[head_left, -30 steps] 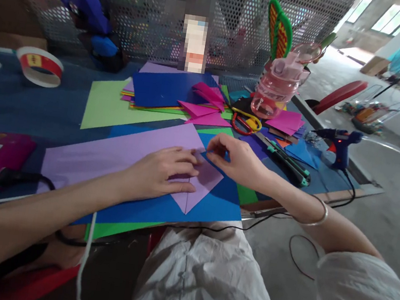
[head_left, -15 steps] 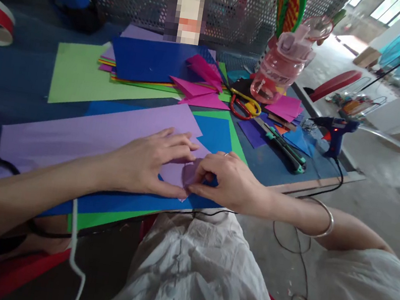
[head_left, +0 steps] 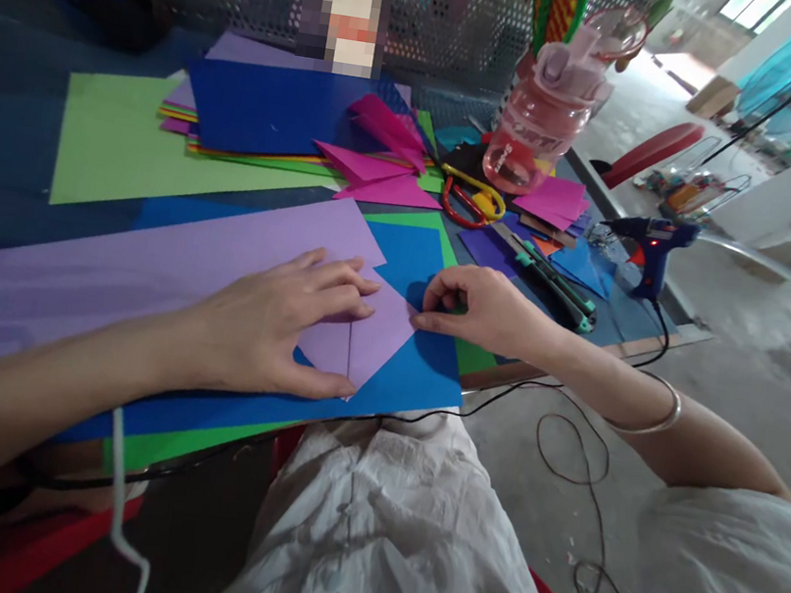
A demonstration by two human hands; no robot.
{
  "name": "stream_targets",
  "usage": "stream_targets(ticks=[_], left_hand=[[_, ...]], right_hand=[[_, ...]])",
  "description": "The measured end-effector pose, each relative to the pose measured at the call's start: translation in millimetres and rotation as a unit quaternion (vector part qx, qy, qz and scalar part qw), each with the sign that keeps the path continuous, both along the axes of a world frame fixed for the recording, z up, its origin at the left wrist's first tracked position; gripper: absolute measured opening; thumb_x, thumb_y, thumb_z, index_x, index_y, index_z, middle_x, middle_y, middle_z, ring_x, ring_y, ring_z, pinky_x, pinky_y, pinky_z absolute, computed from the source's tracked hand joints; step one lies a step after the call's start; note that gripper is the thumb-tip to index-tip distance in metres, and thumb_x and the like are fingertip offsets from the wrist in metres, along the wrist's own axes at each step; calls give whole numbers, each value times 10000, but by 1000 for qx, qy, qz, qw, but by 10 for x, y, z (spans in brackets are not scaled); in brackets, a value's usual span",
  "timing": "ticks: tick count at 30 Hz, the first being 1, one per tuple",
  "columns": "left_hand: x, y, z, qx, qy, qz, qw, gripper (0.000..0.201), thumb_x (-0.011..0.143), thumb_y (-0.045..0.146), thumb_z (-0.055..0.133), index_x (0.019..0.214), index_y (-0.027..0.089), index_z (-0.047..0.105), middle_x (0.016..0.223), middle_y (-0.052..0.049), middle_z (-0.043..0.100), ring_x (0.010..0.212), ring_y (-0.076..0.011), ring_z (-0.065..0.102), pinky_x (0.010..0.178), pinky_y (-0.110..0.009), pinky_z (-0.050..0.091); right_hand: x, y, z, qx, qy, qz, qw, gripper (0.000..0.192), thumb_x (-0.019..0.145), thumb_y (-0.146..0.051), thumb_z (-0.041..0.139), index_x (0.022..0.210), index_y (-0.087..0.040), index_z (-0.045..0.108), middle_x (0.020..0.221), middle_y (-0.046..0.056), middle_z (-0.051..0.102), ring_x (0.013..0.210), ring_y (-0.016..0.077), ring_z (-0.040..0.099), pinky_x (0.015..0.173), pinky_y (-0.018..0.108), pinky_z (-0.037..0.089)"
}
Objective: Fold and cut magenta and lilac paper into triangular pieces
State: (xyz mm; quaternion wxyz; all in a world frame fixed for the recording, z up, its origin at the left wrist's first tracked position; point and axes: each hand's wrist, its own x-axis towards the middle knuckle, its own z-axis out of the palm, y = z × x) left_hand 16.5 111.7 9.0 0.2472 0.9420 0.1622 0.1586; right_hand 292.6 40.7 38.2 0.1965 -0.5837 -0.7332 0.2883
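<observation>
Paper is the whole story in the head view, which is the only one. The long purple sheet (head_left: pixel 146 274) lies flat on the blue sheet (head_left: pixel 397 386), with its long axis running from the near left up toward the centre of the table, so it stretches away to the left of both hands. Its right end is folded into a point (head_left: pixel 380 329) with a crease down the middle.

Left hand (head_left: pixel 272 328) is spread flat, palm down, pressing right on that folded end, thumb along the near edge. Right hand (head_left: pixel 483 305) sits just to the right, fingertips (head_left: pixel 431 307) bunched together and pinching or pressing the very tip of the point; hard to tell which. So the tip lies between the two hands, and the left covers more of the fold.

Further back sit the scissors (head_left: pixel 473 199), a pink bottle (head_left: pixel 540 125) and a blue glue gun (head_left: pixel 652 246) on the far right.
</observation>
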Motion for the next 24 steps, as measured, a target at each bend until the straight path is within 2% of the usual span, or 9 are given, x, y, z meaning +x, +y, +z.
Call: stream_targets(ticks=[9,13,15,17,19,22,24], left_hand=[[26,-50,93,19,59,1,998,618,778,622,811,1224,215,682,1485,-147,633,1463,-433,510,1274,-690,260],[44,-88,147,25,73,0,997,606,786,594,819,1218,196,669,1474,-160,635,1443,-417,532,1265,-675,290],[55,-101,157,26,67,-8,997,590,788,587,826,1193,188,668,1454,-165,641,1437,-406,537,1263,-650,306],[66,-102,153,34,57,-9,998,590,781,552,843,1214,194,662,1457,-160,634,1396,-386,572,1271,-623,303],[67,-94,141,31,52,-9,998,580,773,534,852,1210,204,662,1446,-151,640,1372,-378,588,1264,-619,317],[45,-72,119,16,52,-11,998,517,805,520,816,1191,212,667,1456,-139,636,1390,-381,572,1261,-649,303],[27,-58,112,14,48,-14,999,438,851,456,757,1208,220,663,1477,-126,625,1429,-372,540,1264,-649,296]], right_hand=[[30,64,72,-37,-40,-6,998,131,821,-288,766,877,-170,764,713,-30,639,637,112,525,630,268,366],[46,35,92,-43,-50,4,998,107,817,-250,718,886,-179,758,704,-27,637,641,125,535,632,267,380],[-6,-51,86,-19,-58,-15,998,99,820,-214,695,893,-180,753,718,-15,656,649,134,553,639,273,389],[-122,-185,81,52,-57,-39,996,103,843,-209,680,922,-187,743,798,9,699,703,147,590,666,279,400],[-290,-327,76,70,-18,-6,997,85,882,-214,677,948,-189,725,878,25,733,780,155,633,723,277,430],[-547,-454,36,32,-1,96,995,65,925,-228,699,878,-184,690,842,14,734,760,139,622,749,279,422],[-653,-458,-2,42,-22,103,994,109,930,-224,723,846,-182,668,846,13,736,775,137,615,768,285,405]])
